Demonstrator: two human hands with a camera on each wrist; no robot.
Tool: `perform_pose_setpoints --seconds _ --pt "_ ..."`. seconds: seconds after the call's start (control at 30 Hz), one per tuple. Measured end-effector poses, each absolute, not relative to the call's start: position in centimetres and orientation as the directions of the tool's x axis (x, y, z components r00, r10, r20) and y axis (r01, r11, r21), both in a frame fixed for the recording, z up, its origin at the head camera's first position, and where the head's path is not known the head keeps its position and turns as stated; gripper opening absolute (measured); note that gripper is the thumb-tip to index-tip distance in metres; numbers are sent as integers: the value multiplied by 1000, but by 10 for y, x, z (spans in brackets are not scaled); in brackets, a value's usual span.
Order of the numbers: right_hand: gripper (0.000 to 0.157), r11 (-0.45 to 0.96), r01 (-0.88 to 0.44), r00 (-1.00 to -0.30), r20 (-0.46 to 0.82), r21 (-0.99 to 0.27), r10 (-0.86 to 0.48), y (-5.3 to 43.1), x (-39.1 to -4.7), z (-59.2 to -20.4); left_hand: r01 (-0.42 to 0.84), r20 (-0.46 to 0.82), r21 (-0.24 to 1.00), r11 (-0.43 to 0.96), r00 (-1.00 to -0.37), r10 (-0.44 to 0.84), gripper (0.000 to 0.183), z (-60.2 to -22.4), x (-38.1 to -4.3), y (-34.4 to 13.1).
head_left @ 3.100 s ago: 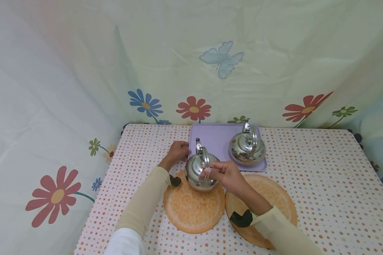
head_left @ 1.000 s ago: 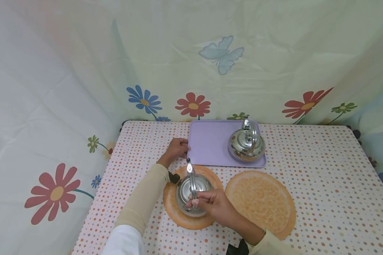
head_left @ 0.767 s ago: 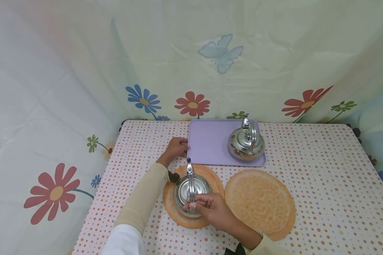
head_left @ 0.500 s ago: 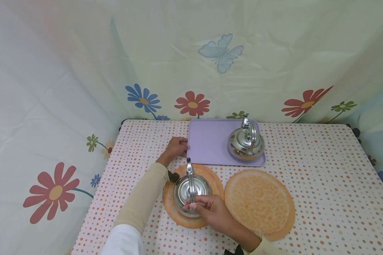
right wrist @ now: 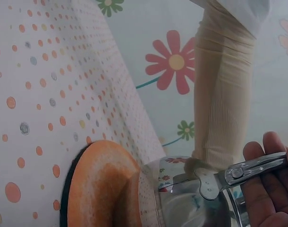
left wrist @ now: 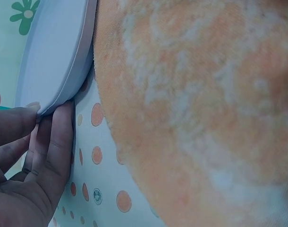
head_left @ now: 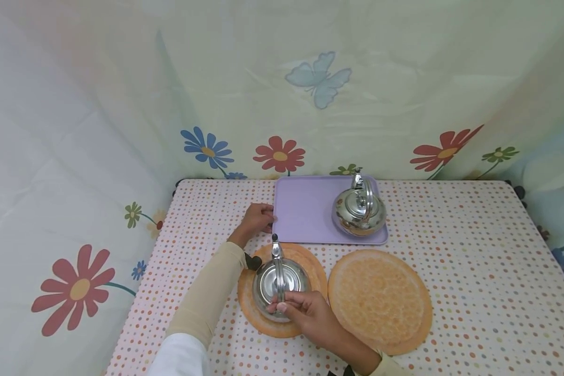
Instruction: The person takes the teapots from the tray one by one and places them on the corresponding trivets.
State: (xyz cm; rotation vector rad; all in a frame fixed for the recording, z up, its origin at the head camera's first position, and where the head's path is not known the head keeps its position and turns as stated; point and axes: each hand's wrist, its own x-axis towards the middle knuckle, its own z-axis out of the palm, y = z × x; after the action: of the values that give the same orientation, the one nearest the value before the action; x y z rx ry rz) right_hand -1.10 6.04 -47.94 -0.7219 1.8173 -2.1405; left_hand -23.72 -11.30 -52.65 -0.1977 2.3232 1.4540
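My right hand (head_left: 312, 316) grips the arched handle of a shiny metal kettle (head_left: 266, 284), thumb and fingers around it. This kettle sits over the left round orange mat (head_left: 317, 269), its spout pointing to the back; in the right wrist view its body (right wrist: 182, 203) stands close against the mat's printed surface. At the left side of a lilac tray (head_left: 301, 211), my left hand (head_left: 257, 218) pinches the rim. The left wrist view shows the thumb above the tray's corner (left wrist: 56, 90) and the fingers beneath it. A second metal kettle (head_left: 357, 219) stands on the tray's right half.
To the right of the held kettle lies another round orange mat (head_left: 380, 303). A dotted cloth (head_left: 470, 271) covers the table. Behind it hangs a flower-printed curtain (head_left: 380, 94), which also runs along the left side.
Since the earliest frame my right hand has brought the kettle from the tray's front left corner toward me, over the left mat. It has hardly moved lately. My left hand stays at the tray's rim.
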Motion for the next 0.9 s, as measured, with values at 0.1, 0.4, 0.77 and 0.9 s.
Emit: perform_pose_setpoints --seconds 0.1,0.4,0.77,0.9 --pt "19 -205 -120 -855 206 -971 -475 60 -10 -479 -317 -396 835 450 -914 91 42 -526 -237 -113" --pt "29 -285 -78 -858 210 -955 -469 63 -9 -482 -320 -395 845 429 -914 96 42 -526 -236 -112" --pt "36 -223 -78 -899 166 -972 -406 80 -17 -485 -323 -394 851 415 -914 96 42 -528 -236 -113" --pt "36 -231 -117 -901 201 -966 -385 86 -22 -484 -314 -387 854 414 -916 103 43 -528 -235 -113"
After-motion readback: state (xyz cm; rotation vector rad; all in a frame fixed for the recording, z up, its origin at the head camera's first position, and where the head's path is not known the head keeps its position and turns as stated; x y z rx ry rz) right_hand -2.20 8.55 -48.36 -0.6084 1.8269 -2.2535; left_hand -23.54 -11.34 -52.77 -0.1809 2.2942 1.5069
